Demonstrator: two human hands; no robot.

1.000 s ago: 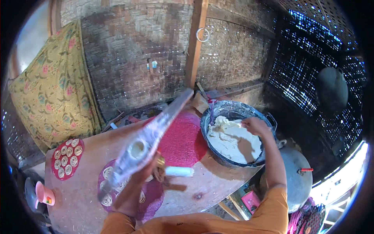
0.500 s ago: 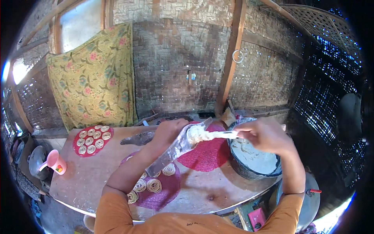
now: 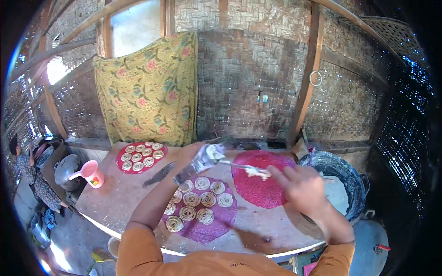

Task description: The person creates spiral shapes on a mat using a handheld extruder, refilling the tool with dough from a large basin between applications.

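Observation:
My left hand [image 3: 189,154] is wrapped round a metal press [image 3: 193,168] with a long flat piece, white dough [image 3: 213,152] at its round opening. My right hand [image 3: 300,186] grips a thin utensil [image 3: 238,165] that reaches to the opening, a lump of dough [image 3: 258,173] on it. Below lie coiled noodle nests [image 3: 205,216] on a purple round mat [image 3: 221,232]; behind the utensil is a magenta round mat [image 3: 258,196]. A large black tub [image 3: 354,179] of white dough [image 3: 336,198] stands right of my right hand.
More nests on a red mat [image 3: 136,167] and a pink jug [image 3: 94,177] stand on the wooden table [image 3: 115,207]. A metal pot [image 3: 69,175] and another person [image 3: 27,170] are at the left, a large metal drum [image 3: 363,248] at bottom right, a floral cloth [image 3: 147,87] on the wall.
My right hand has come up from the dough tub to the press with dough on the utensil, and my left hand has tilted the press. The view has swung left, revealing another person.

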